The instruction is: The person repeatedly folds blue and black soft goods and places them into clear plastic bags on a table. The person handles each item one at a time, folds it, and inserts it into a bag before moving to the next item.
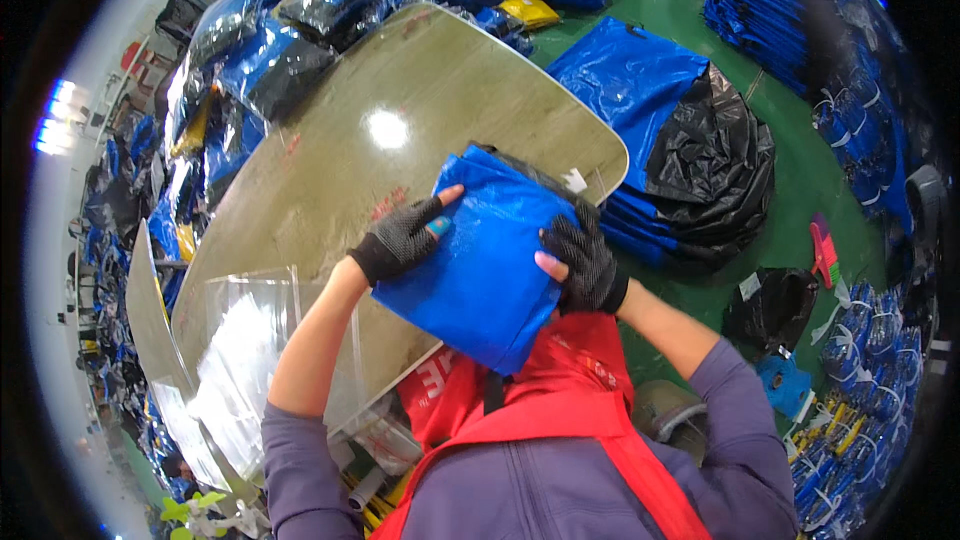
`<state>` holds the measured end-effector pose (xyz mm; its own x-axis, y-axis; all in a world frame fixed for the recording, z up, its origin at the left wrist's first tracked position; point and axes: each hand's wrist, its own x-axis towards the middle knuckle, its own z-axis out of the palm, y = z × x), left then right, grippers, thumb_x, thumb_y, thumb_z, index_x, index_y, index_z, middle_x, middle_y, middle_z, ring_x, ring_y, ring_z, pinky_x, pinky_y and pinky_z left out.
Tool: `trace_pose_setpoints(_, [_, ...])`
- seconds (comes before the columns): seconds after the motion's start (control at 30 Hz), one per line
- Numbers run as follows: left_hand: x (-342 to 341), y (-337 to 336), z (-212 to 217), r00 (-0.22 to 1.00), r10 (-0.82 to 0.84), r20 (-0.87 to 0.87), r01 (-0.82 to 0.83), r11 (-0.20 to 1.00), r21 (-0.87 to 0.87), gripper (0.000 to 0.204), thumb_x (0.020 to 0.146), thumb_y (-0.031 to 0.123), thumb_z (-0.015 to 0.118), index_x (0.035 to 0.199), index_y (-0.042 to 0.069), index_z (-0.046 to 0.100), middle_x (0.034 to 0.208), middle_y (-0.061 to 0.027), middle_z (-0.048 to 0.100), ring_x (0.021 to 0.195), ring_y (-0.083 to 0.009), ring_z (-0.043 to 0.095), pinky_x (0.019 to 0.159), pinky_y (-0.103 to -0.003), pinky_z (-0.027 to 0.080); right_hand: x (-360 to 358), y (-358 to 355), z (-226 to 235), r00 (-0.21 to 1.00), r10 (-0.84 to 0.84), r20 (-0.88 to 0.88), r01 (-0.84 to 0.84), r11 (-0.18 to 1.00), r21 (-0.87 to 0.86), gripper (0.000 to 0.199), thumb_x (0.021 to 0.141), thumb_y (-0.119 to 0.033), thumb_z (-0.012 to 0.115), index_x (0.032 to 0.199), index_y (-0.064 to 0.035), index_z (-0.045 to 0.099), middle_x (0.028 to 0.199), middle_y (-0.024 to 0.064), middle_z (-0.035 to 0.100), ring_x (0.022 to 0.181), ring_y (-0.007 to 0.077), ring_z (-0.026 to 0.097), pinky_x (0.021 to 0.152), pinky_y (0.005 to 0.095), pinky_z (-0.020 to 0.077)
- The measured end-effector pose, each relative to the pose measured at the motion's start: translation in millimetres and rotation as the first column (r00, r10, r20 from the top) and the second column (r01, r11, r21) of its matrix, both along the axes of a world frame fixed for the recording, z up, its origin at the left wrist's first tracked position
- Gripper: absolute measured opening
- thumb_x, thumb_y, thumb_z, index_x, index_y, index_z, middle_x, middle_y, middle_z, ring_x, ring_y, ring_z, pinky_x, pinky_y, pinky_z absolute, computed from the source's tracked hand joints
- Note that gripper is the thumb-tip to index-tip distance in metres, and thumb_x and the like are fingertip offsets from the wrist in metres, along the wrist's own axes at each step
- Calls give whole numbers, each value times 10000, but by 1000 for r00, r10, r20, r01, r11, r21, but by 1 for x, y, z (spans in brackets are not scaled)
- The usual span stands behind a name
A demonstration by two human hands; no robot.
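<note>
Steadying: a folded, glossy blue plastic-coated fabric bundle with a black strip (490, 250) sits across the near right edge of the brown, pale-rimmed, round-cornered table (300, 190), its lower corner overhanging toward the red cloth apron (540, 425).
Left hand (405, 237): dark knit glove, bare fingertips; partly spread over the bundle's left side, so flat pressure should suit.
Right hand (585, 260): similarly gloved, fingers bent, thumb on top at the right side.
Grip: whether either hand pinches the layers, I cannot tell.
Overhang: likely sags unless supported by the table.
Folds: even pressure from both sides should keep them square.
Clear plastic sleeves (240, 350): at the table's left near edge, best left undisturbed.
</note>
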<state>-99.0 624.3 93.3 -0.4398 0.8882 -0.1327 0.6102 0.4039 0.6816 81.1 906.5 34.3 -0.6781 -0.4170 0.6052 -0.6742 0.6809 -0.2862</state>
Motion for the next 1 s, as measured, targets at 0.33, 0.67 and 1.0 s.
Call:
trace_pose_setpoints(0.33, [43, -23, 3, 643, 86, 761, -353, 915, 195, 797, 901, 634, 450, 1476, 103, 300, 1482, -137, 326, 1317, -241, 375, 1097, -384, 307, -34, 25, 29, 987, 39, 154, -36, 999, -28, 675, 649, -302, 769, 1268, -180, 529, 1258, 139, 577, 1222, 365, 496, 1097, 598, 191])
trace_pose_setpoints(0.67, [215, -49, -57, 539, 642, 545, -841, 450, 301, 908, 763, 521, 734, 1409, 9, 355, 1346, -182, 502, 1241, -265, 480, 1000, -408, 425, 13, -44, -17, 617, 266, 741, 663, 331, -671, 541, 905, -379, 614, 1280, -3, 515, 1329, 131, 517, 1127, 238, 543, 961, 369, 435])
trace_pose_setpoints(1.0, [241, -65, -25, 602, 680, 419, -508, 731, -455, 630, 779, 531, 699, 1095, -9, 625, 917, -217, 682, 869, -277, 672, 770, -437, 506, 41, -47, 13, 181, 488, 854, 582, 646, -493, 663, 791, -243, 767, 1327, 6, 467, 1247, 127, 582, 1098, 223, 571, 957, 353, 460])
